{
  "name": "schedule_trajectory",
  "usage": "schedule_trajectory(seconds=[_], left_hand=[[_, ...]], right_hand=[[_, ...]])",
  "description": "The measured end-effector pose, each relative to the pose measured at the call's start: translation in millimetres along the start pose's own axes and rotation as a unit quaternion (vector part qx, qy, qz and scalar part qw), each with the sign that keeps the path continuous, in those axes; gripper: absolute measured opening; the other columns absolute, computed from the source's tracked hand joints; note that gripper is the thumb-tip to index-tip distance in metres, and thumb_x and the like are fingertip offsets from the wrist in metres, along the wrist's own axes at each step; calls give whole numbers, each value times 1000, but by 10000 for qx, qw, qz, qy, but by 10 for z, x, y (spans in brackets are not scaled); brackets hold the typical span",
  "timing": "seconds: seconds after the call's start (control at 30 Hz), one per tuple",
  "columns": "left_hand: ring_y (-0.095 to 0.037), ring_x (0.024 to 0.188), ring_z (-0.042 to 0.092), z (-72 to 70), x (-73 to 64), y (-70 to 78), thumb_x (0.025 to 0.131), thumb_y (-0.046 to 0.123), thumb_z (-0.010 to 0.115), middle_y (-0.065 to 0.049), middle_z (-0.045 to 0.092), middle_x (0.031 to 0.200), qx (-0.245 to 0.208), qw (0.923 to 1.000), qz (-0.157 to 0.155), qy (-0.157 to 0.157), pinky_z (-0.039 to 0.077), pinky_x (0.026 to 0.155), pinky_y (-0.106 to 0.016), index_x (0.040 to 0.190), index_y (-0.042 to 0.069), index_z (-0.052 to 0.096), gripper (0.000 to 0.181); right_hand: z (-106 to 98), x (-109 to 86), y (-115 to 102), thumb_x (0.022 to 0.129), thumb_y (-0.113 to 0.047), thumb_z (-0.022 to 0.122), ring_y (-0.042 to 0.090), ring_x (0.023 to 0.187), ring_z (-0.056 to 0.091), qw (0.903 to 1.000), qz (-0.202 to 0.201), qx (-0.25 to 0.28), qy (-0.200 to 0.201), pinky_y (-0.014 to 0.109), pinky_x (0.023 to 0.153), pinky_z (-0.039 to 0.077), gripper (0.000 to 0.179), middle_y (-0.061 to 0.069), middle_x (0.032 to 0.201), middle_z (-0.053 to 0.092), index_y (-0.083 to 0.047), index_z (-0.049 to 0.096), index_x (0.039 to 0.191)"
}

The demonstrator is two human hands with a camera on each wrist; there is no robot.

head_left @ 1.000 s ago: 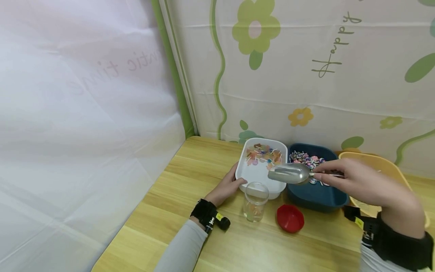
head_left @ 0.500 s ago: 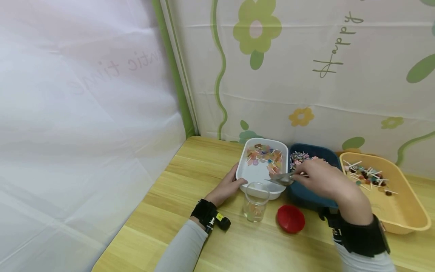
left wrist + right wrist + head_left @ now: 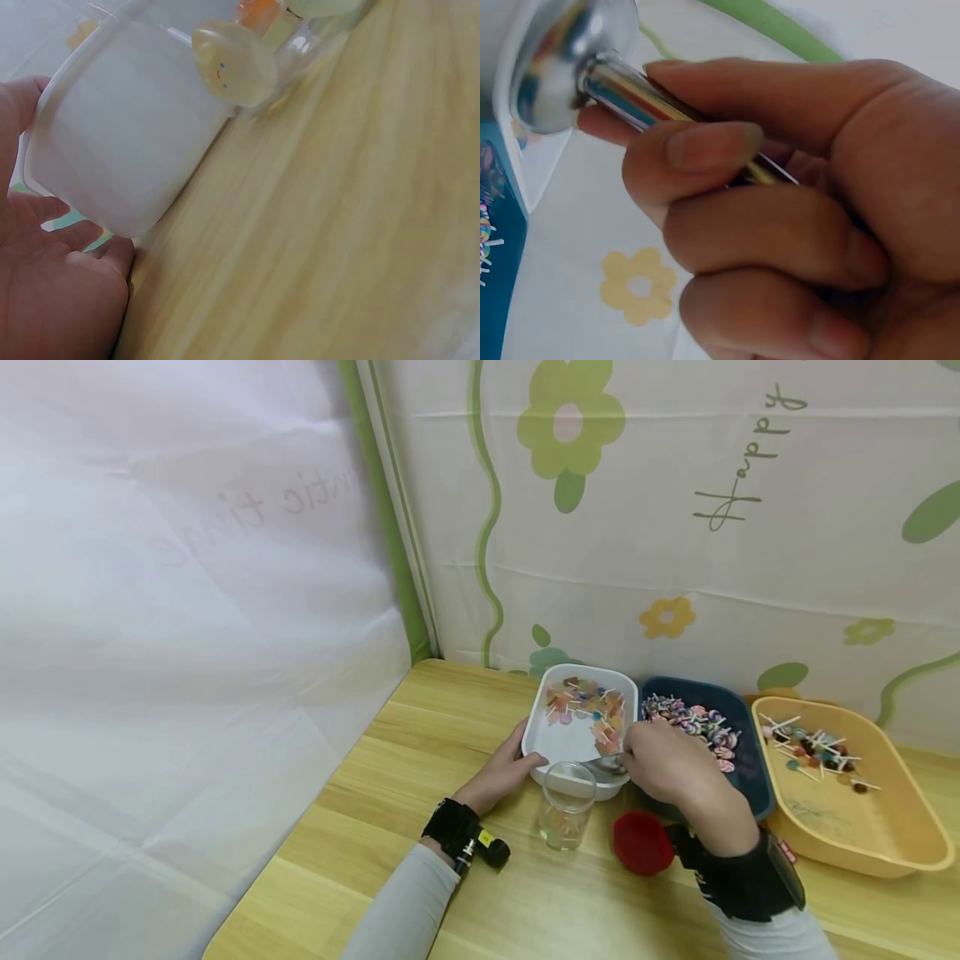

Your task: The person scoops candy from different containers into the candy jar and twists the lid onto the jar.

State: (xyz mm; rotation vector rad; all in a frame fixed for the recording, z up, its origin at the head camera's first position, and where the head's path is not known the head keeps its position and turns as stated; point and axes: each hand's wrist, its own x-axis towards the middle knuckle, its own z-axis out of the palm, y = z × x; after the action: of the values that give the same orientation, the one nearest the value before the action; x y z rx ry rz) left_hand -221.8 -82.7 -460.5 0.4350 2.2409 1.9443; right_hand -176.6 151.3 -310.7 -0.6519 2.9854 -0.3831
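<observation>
My left hand (image 3: 495,779) grips the left side of a white bin (image 3: 557,745), thumb over its rim and fingers along the outer wall. Translucent lollipops (image 3: 585,700) lie at the bin's far end and right side. My right hand (image 3: 678,766) holds a metal scoop (image 3: 612,766) by its handle, fingers curled round it in the right wrist view. The scoop's bowl is low inside the bin's near right part, partly hidden by the clear cup and my hand. That clear plastic cup (image 3: 562,822) stands before the bin with a few candies; a pale one (image 3: 234,66) shows a small face.
Right of the white bin stands a dark blue bin (image 3: 759,777) of swirled lollipops. Further right is a yellow bin (image 3: 862,814) with round lollipops. A red faceted bowl (image 3: 642,845) sits beside the cup, near my right wrist. A printed curtain (image 3: 585,568) hangs behind the table.
My right hand has moved left with the scoop, from above the blue bin down into the white bin. The yellow bin's lollipops have come into view. My left hand stays in place.
</observation>
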Motion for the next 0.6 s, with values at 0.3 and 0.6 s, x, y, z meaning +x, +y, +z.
schedule_trajectory(seconds=[0.3,0.6], left_hand=[[-14,135,19,2,-3,3,91,9,53,-2,17,154,-7,10000,-30,18,20,110,-37,151,22,13,73],[-11,135,19,1,6,-13,91,10,53,1,18,153,9,10000,-77,27,20,110,-37,151,23,13,73]], right_hand=[[100,109,-8,91,-13,55,22,59,47,9990,407,155,56,31,45,40,19,7,67,52,1,63,100],[229,268,167,91,-13,55,24,60,49,9981,506,57,336,32,43,39,19,10,73,57,3,63,98]])
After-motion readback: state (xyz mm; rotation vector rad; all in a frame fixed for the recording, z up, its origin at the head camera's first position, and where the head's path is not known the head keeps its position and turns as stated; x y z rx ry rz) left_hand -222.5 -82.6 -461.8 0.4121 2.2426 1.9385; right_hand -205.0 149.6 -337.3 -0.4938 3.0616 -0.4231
